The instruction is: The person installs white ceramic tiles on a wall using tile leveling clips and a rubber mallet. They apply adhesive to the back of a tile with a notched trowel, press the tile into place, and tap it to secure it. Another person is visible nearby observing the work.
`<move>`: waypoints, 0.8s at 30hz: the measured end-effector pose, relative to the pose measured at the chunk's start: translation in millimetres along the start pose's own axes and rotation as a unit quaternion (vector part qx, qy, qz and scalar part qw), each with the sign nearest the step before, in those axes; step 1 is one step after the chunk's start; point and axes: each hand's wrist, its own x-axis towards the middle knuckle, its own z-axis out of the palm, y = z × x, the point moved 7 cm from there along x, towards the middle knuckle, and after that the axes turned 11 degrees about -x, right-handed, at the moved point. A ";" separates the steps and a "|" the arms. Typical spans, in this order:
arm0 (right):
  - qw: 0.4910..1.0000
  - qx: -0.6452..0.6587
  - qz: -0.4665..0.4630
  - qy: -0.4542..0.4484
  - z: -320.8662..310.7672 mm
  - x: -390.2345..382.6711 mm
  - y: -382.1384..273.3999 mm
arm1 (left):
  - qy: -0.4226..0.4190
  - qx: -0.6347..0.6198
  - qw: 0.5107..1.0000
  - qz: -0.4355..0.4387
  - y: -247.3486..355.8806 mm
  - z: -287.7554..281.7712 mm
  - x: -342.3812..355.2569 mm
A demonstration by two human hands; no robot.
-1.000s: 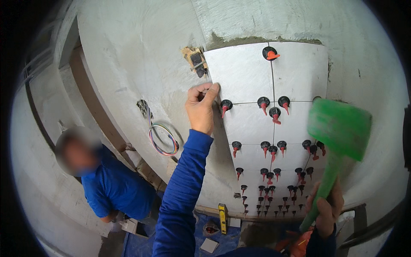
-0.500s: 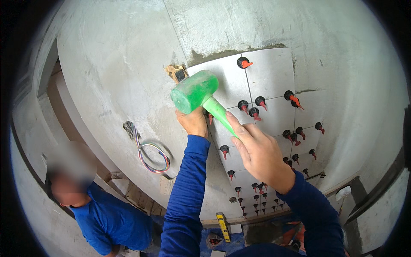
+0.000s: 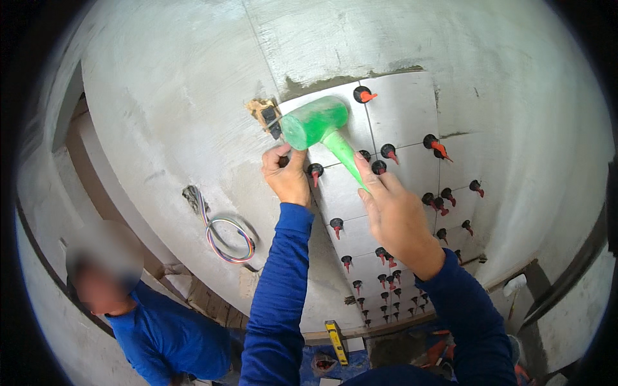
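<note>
My right hand [image 3: 402, 222] is wrapped round the light green handle of a rubber mallet [image 3: 315, 122]. Its green, dusty head is in front of the top left wall tile [image 3: 328, 193]. Below the head, my left hand [image 3: 288, 177] is at the tile's left edge, thumb and fingers curled close together. Whatever they may pinch cannot be made out. Just above that hand, an open wall box [image 3: 265, 117] with ragged yellowish edges sits beside the tile. Black round tile levelers [image 3: 315, 171] with red handles stand along the tile joints.
Coiled coloured wires [image 3: 230, 238] hang from a hole in the grey plaster wall [image 3: 180, 96]. A person in a blue shirt [image 3: 170, 334] is at the lower left. Below the wall are a yellow spirit level [image 3: 336, 343] and an open bag [image 3: 323, 362].
The mallet has moved right along the tile, its head tipping slightly. My left hand's fingers, hidden behind the head before, now show beneath it, curled at the tile edge.
</note>
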 end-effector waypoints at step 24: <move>1.000 0.012 0.011 -0.018 4.8 -2.6 10.3 | -0.003 -0.060 0.995 -0.081 -3.9 0.0 -2.7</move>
